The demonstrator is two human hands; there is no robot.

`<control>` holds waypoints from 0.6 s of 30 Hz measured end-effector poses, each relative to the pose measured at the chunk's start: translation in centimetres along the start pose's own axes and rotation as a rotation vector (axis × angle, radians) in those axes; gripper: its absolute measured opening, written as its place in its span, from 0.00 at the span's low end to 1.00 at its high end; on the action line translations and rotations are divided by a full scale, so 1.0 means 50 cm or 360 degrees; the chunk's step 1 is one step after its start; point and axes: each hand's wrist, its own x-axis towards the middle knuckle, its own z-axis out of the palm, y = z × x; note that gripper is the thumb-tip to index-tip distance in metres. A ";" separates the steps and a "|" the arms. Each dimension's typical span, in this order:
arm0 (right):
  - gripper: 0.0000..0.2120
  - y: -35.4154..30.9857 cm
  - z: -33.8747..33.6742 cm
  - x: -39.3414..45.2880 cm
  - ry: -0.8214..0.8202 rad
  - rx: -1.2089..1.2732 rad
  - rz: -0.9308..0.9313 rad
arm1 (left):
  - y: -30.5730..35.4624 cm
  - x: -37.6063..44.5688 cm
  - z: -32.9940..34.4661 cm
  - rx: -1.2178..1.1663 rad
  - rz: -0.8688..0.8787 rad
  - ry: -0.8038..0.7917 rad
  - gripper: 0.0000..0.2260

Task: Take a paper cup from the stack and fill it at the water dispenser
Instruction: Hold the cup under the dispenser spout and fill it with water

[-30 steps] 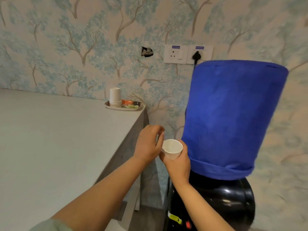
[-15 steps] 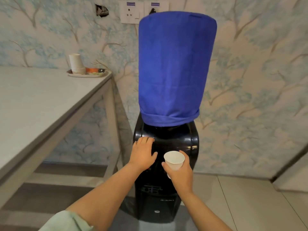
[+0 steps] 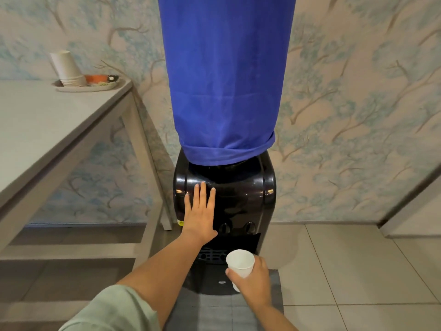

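Far to the left of both hands, a pale bench [image 3: 47, 120] runs along the wall. At its far corner sits a tray [image 3: 71, 88] holding an upside-down stack of paper cups [image 3: 68, 68] and some small orange-and-dark items too blurred to identify.

Moving right, the person's left hand [image 3: 200, 211], at the end of a forearm in a pale green sleeve [image 3: 112, 311], lies flat and fully open against the front of a black water dispenser [image 3: 238, 187], fingers spread and pointing upward; it grasps nothing. Above that hand a large bottle wrapped in a blue cloth cover [image 3: 224, 80] stands on the dispenser. Just right of the left hand's wrist are two round taps [image 3: 236, 227], and beneath them a dark recess with a drip grille [image 3: 212, 254].

Lower and further right, the right hand [image 3: 253, 280] is curled around a white paper cup [image 3: 239, 262], thumb on its near side and fingers wrapped behind. The cup is upright, looks empty, and hovers in front of the recess, below the taps and not yet under them.

The cup is likely very light and thin-walled, easily crushed, so a gentle grip around the mid-body suits it. Once filled it should turn heavier and softer, and a firmer hold nearer the stiff rolled rim would probably steady it.
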 end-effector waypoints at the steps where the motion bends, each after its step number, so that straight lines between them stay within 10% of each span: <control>1: 0.37 0.007 0.010 0.008 -0.0010 -0.0064 -0.0003 | 0.006 0.012 0.004 0.0021 0.0030 0.0011 0.56; 18: 0.31 0.016 0.137 0.165 -0.0178 0.0185 0.0263 | 0.033 0.074 0.082 -0.0063 0.0021 0.0187 0.66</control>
